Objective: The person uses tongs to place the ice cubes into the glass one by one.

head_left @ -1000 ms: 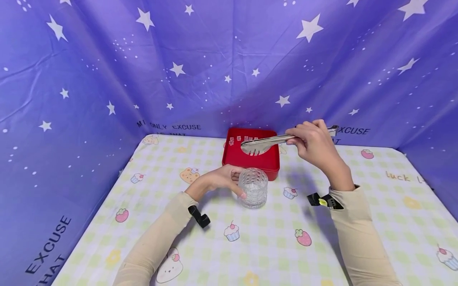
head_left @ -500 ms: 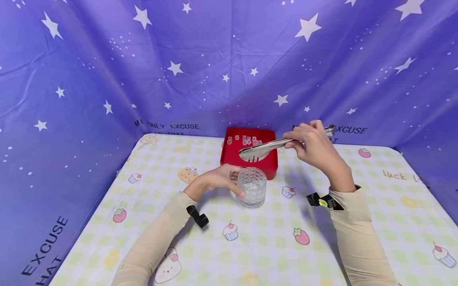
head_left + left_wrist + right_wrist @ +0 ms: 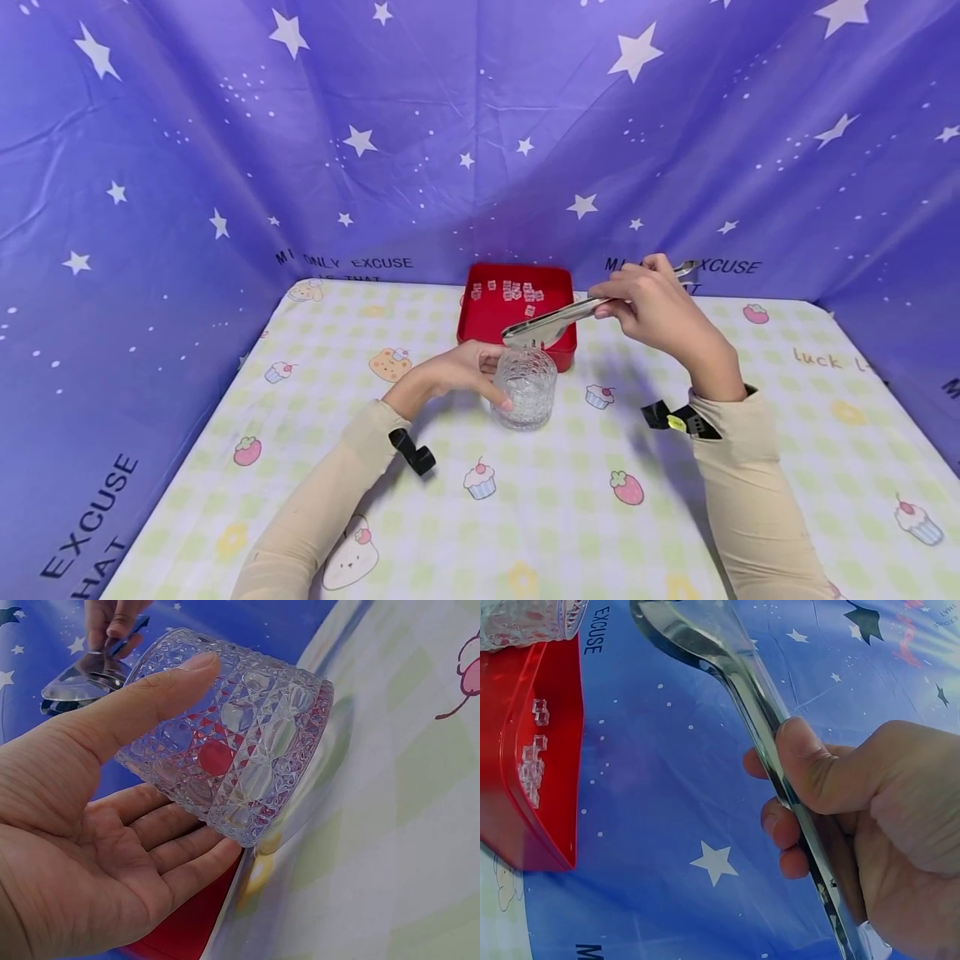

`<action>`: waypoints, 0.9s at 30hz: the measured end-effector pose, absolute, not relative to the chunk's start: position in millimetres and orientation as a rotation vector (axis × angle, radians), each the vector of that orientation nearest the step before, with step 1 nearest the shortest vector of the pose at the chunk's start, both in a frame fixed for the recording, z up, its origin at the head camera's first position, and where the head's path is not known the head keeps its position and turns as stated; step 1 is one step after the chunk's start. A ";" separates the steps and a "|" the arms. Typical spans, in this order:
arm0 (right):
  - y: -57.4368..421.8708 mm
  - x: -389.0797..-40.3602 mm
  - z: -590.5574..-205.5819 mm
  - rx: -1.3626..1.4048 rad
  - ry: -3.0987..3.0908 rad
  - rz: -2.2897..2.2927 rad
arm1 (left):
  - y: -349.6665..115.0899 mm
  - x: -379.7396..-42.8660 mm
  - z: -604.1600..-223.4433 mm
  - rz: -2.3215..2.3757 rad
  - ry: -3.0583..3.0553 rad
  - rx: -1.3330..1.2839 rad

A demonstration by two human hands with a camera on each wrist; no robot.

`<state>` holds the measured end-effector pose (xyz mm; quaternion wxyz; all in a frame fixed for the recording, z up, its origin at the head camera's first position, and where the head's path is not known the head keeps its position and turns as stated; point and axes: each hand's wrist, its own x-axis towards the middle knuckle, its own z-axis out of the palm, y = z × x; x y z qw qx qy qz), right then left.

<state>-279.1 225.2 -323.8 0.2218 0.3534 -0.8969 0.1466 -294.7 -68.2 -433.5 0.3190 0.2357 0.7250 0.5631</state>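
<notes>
My left hand (image 3: 457, 375) holds a clear patterned drinking glass (image 3: 528, 397) that stands on the table, its thumb across the near side and the fingers along the other side. In my right hand (image 3: 654, 310) are metal serving tongs (image 3: 555, 323), gripped along the handle. The tongs' slotted head hangs over the glass's far rim; in the left wrist view the tongs (image 3: 79, 684) appear beside the glass mouth. Whether anything is pinched in them I cannot tell. Behind the glass, a red box (image 3: 487, 327) holds several small clear ice-like pieces (image 3: 513, 290), also seen in the right wrist view.
A pale checked cloth with cupcake and strawberry prints covers the table (image 3: 555, 517). A purple star-patterned curtain (image 3: 420, 158) hangs right behind the red box and along the left side. Black straps (image 3: 412, 452) sit on both wrists.
The tongs have come back from over the red box toward the glass, their head now at its far rim. More clear pieces in the box show. The left hand keeps its hold on the glass.
</notes>
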 end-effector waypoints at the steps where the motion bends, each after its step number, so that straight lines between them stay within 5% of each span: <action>1: 224.7 -279.1 -323.9 0.979 -2.484 0.398 | -68.4 -294.8 -433.6 1.478 1.910 0.618; 27: 219.1 -278.2 -326.7 1.001 -2.554 0.331 | -69.7 -295.0 -433.8 1.457 1.935 0.564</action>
